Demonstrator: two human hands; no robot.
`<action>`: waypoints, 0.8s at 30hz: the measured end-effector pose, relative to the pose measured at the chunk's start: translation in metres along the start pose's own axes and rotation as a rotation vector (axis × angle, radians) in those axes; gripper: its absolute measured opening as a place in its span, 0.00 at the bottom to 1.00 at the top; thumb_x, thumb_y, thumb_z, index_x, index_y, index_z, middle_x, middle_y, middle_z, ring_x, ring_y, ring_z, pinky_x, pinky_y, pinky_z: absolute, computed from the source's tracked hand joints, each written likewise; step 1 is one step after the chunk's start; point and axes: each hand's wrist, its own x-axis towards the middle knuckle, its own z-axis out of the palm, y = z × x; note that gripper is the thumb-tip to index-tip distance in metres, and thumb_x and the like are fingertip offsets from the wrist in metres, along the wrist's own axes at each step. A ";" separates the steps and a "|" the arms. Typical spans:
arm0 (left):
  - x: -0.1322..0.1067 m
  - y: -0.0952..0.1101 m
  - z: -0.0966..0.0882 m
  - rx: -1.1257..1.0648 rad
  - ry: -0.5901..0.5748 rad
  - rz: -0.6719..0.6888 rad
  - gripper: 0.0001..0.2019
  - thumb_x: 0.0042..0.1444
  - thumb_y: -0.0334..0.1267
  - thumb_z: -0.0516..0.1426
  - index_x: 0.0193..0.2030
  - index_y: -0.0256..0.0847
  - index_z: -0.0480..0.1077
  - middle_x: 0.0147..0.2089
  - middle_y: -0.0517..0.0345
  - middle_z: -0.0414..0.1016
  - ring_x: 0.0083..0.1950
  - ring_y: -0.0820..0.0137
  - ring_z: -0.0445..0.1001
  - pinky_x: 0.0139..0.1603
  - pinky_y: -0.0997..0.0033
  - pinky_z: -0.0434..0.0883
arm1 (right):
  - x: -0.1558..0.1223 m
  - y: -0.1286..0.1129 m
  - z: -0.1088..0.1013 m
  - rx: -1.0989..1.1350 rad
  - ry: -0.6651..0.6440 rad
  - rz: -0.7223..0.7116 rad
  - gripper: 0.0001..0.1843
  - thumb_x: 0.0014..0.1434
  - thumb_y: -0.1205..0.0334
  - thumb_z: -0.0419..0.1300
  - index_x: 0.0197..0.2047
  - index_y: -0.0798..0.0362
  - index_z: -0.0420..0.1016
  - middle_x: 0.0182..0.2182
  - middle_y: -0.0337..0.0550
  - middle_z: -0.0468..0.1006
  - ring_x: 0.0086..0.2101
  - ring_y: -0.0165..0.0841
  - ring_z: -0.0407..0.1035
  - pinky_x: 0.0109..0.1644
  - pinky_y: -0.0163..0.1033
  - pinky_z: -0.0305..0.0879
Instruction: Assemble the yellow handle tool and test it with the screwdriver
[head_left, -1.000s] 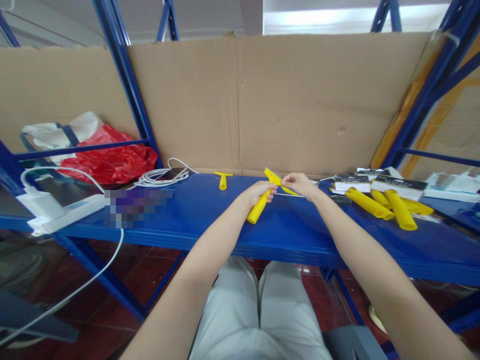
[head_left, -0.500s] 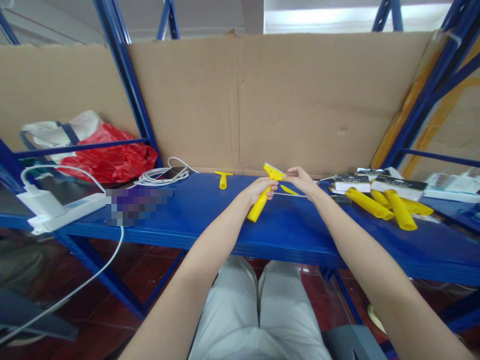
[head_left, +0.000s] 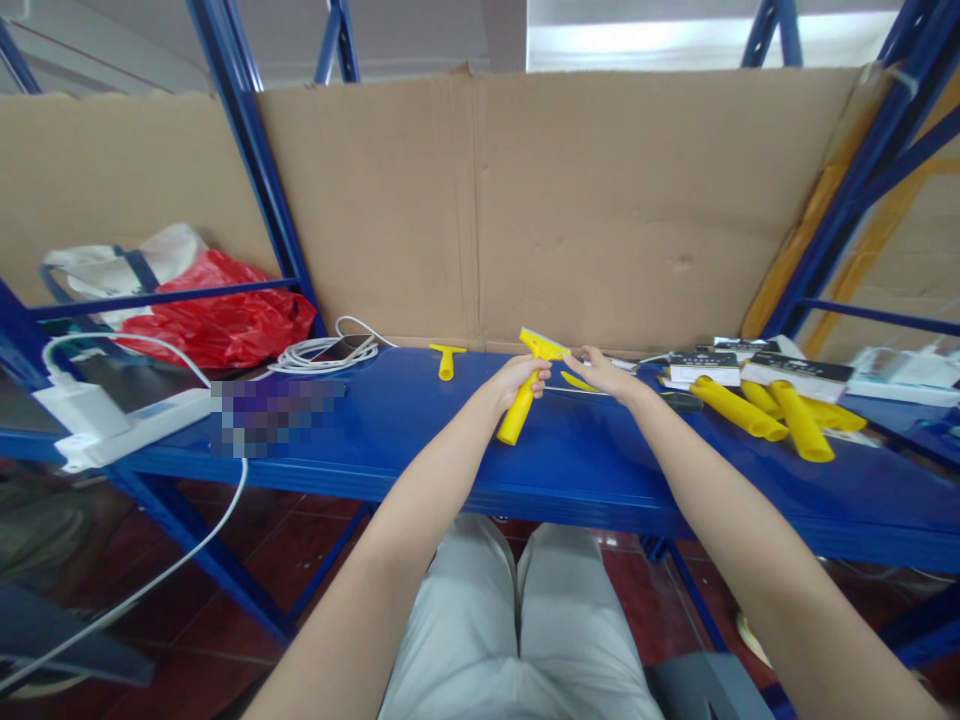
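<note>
My left hand (head_left: 521,376) is wrapped round the neck of a yellow scraper (head_left: 514,418). The scraper leans with its tubular handle towards me and its wide head, edged by a pale strip, pointing up and away. Beside the right end of that head is my right hand (head_left: 598,370), fingers apart and partly stretched out; whether a fingertip touches the head I cannot tell. Under the right hand, a flat yellow piece (head_left: 576,382) lies on the blue bench (head_left: 420,425). Further left stands a small T-shaped yellow scraper head (head_left: 447,362).
Several yellow tubes (head_left: 801,420) lie at the right by black-and-white boxes (head_left: 799,374). A dark-handled tool (head_left: 681,401) is near them. To the left are a coiled white cable (head_left: 322,355), a power strip (head_left: 142,425) and a red bag (head_left: 225,310). Cardboard (head_left: 600,200) walls the back.
My right hand's fingers have loosened and spread at the end of the scraper's head. The scraper, still in my left hand, has shifted very slightly.
</note>
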 end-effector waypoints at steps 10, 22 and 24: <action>0.004 -0.002 -0.004 0.041 0.109 -0.039 0.12 0.60 0.23 0.47 0.28 0.40 0.57 0.16 0.69 0.57 0.13 0.80 0.54 0.17 0.79 0.54 | -0.006 0.005 -0.074 -0.704 -0.324 0.110 0.30 0.55 0.56 0.64 0.59 0.59 0.71 0.54 0.61 0.74 0.54 0.50 0.69 0.54 0.48 0.66; 0.002 -0.002 -0.004 0.040 0.192 -0.052 0.11 0.60 0.23 0.47 0.29 0.40 0.57 0.16 0.70 0.57 0.13 0.81 0.53 0.16 0.80 0.54 | -0.033 0.042 -0.088 -0.974 -0.447 0.068 0.14 0.46 0.76 0.64 0.38 0.57 0.80 0.42 0.55 0.78 0.47 0.50 0.72 0.47 0.50 0.67; 0.002 -0.002 -0.005 0.034 0.217 -0.054 0.11 0.60 0.23 0.48 0.29 0.40 0.57 0.16 0.70 0.57 0.13 0.81 0.53 0.17 0.81 0.54 | -0.028 0.049 -0.091 -0.910 -0.435 -0.003 0.15 0.42 0.75 0.66 0.36 0.56 0.80 0.39 0.51 0.79 0.43 0.48 0.74 0.43 0.47 0.69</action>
